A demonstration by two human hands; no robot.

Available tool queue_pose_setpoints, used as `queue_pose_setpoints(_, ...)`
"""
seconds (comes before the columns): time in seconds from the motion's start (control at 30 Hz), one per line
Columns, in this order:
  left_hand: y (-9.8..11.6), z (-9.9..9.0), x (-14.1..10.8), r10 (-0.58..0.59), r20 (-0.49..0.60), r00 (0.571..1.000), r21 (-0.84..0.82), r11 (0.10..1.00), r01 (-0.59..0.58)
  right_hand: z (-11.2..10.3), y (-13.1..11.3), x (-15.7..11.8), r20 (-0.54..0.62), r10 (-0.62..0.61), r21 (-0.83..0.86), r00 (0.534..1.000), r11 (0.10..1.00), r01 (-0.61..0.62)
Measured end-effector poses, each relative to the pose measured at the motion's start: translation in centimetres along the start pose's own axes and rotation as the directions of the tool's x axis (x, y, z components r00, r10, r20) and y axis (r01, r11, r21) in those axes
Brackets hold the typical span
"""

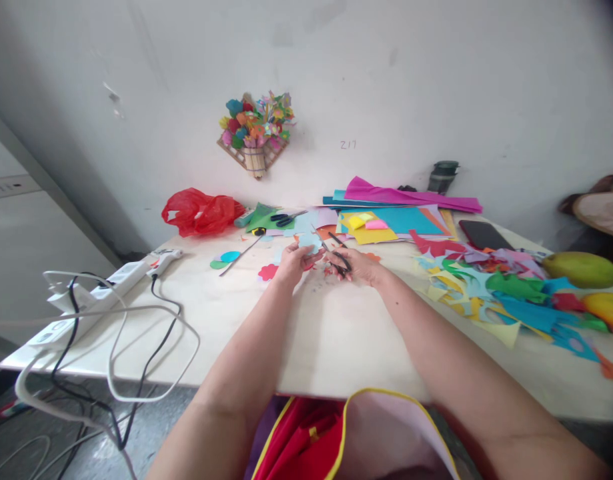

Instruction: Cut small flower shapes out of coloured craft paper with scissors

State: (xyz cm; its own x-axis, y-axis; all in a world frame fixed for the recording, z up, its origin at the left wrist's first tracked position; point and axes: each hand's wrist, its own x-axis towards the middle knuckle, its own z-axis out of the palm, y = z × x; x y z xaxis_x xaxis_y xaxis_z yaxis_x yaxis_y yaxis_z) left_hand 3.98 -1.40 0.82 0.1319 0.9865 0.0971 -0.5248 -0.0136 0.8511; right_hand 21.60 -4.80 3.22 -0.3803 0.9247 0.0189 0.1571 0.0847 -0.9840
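Observation:
Near the middle of the table, my left hand is closed on a piece of pale blue paper. Just to its right, my right hand grips black-handled scissors, whose blades point up and left toward the paper. A red scalloped paper flower lies left of my left hand. Farther left are a blue paper circle and a green one, beside a thin strip. Small orange and white paper pieces lie around my hands.
Power strips with tangled cables cover the left side. A red plastic bag, second scissors and coloured sheets are at the back. Paper scraps, a phone and a green fruit lie on the right.

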Motion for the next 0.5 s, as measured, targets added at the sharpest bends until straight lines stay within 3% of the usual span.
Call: queue_pose_setpoints(0.5,0.12,0.43,-0.31,-0.011,-0.039,0.999,-0.050,0.999,0.009,0.17,-0.03,-0.05,-0.007,-0.001,0.014,1.000,1.000,0.001)
